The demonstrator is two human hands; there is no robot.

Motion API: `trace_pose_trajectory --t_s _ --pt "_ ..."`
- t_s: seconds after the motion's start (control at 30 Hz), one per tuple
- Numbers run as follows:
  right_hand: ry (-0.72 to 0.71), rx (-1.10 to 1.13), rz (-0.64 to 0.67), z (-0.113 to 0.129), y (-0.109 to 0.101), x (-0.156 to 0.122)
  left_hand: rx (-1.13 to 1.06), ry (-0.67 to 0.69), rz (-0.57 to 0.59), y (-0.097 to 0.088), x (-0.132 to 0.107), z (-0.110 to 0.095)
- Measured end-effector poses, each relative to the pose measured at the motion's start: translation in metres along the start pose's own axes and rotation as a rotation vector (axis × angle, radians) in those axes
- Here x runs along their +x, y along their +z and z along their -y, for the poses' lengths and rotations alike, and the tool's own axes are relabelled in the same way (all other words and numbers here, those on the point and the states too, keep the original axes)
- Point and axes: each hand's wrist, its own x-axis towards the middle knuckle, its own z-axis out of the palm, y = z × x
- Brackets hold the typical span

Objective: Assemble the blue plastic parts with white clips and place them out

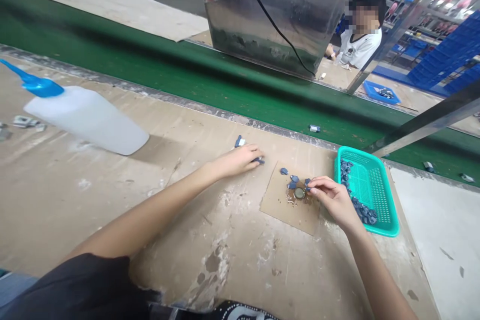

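Observation:
My left hand rests on the worn bench with its fingers closed over a small blue-grey part; another small part lies just beyond it. My right hand pinches a small blue-grey part beside a little round metal cap of liquid. The cap stands on a cardboard square with a few more blue-grey parts round it. A teal plastic basket with several such parts sits right next to my right hand.
A white squeeze bottle with a blue nozzle lies on its side at the left. A green conveyor belt runs behind the bench, carrying small parts. A steel box stands beyond it. Another person sits at the far right.

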Motion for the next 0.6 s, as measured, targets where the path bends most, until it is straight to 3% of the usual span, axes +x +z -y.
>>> trace_pose_trajectory --t_s 0.07,0.13,0.23,0.3,0.47,0.6 --pt "-0.101 -0.254 0.028 -0.002 0.005 -0.001 -0.242 -0.091 -0.109 0.000 -0.001 -0.007" --pt "-0.220 -0.470 0.068 -0.006 0.009 -0.002 -0.625 -0.213 -0.162 -0.001 -0.003 -0.018" --pt "-0.313 -0.594 0.150 -0.012 0.015 -0.004 -1.172 -0.379 -0.089 0.003 -0.008 -0.035" --pt "-0.322 -0.627 0.170 -0.014 0.017 -0.004 -1.367 -0.448 -0.009 0.009 -0.013 -0.045" --pt "-0.278 -0.544 0.123 -0.008 0.014 -0.004 -1.390 -0.477 0.009 0.027 -0.016 -0.064" --pt "-0.078 -0.018 -0.014 0.008 0.013 -0.006 -1.354 -0.445 0.038 0.037 -0.012 -0.075"
